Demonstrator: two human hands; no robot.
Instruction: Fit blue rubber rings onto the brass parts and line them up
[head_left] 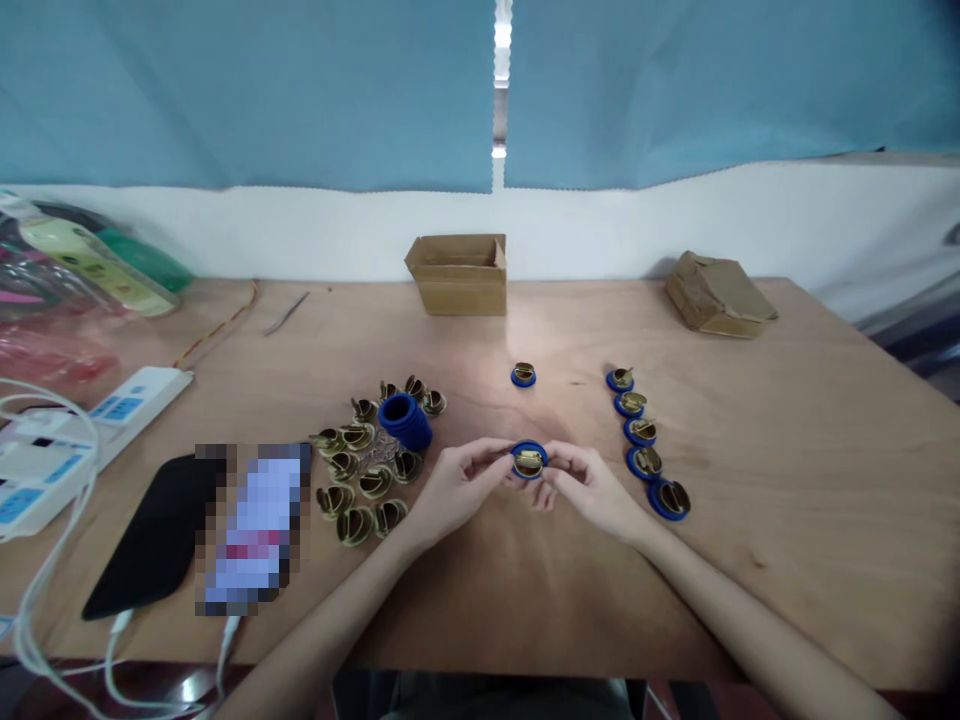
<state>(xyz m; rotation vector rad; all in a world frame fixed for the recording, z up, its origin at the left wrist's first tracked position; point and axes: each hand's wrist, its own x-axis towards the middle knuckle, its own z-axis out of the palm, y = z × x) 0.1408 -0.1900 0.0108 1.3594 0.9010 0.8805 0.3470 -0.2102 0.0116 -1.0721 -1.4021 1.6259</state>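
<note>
Between my left hand [471, 482] and my right hand [586, 482] is a round brass clip with a blue ring [529, 461] around it. The fingertips of both hands pinch it from opposite sides, just above the table. A similar ringed clip [523, 374] lies farther back. To the right, several more ringed clips [643, 462] form a slanting row. Left of my hands, several brass clips without blue rings [375, 482] are spread around a stack of blue rings [406, 421] and a small heap of thin metal pieces [381, 450].
An open cardboard box [463, 290] stands at the back, with a closed, crumpled box [720, 295] at the back right. At left lie a dark phone [154, 535], a lit phone [259, 530], a white power strip [142, 405], cables and plastic bags [67, 270].
</note>
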